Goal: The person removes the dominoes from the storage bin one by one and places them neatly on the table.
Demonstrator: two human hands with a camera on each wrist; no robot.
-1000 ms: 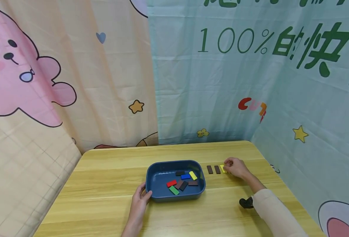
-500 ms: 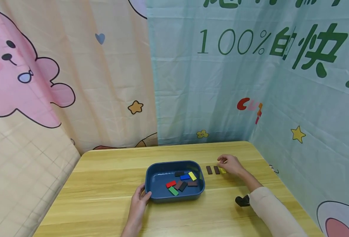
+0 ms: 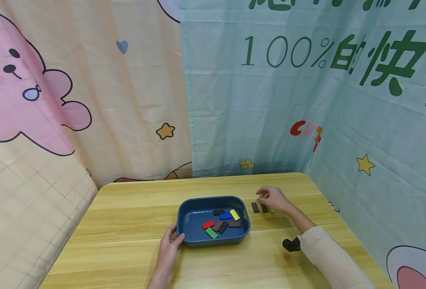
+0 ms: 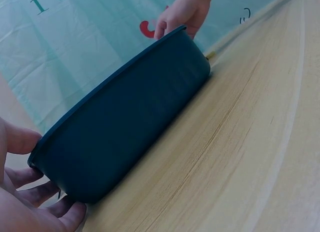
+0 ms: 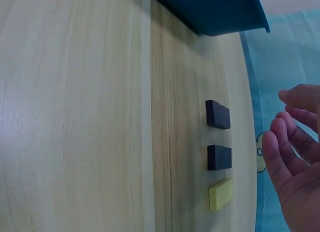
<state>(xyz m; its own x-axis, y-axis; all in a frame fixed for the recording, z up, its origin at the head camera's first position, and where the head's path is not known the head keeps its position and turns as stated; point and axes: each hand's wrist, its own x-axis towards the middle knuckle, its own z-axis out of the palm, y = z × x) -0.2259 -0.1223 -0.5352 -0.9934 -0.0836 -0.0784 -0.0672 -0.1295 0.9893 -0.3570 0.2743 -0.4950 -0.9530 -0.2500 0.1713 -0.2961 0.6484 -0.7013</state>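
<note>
My left hand grips the near-left corner of a dark blue plastic bin; the left wrist view shows its thumb at the rim and its fingers against the outer wall. Inside lie several small flat blocks, among them a red block, a green block, a blue block and a yellow block. To the right of the bin, two dark brown blocks and one yellow block form a spaced row on the table. Above that row hovers my right hand, fingers loosely bent, holding nothing.
The wooden table reaches back to printed curtains, which also hang at both sides. A black wrist-worn piece sticks out from the right sleeve.
My right hand has drawn away from the yellow block and moved left across the row, toward the bin. The left hand and the bin stay in place.
</note>
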